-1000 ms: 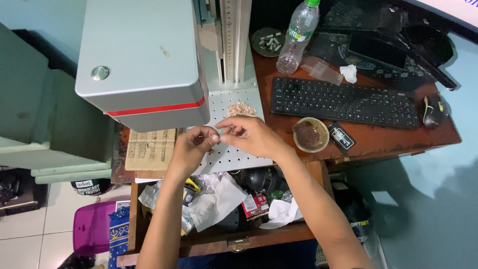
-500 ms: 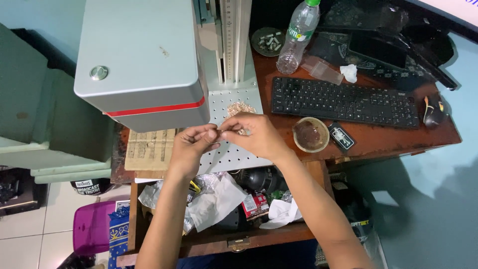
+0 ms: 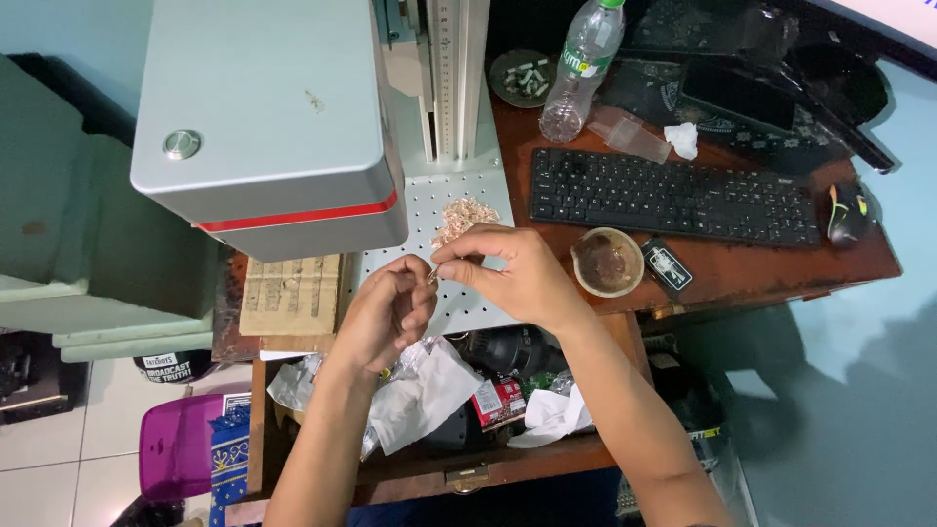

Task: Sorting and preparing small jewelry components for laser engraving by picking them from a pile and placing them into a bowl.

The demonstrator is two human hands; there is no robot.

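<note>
Over the perforated plate (image 3: 429, 200), just below the heap of small tan pieces (image 3: 465, 213), your left hand (image 3: 386, 317) & right hand (image 3: 512, 273) meet: fingertips pinched together on one tiny piece (image 3: 430, 277), held between both for fine control.

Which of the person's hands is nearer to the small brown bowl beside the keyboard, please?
The right. The right hand lies just left of the brown bowl, a small gap between them; the left hand is farther left, beyond the right hand.

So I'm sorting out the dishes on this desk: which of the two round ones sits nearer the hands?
The brown bowl, just beside the right hand and below the keyboard. The dark dish lies far back by the plastic bottle.
</note>
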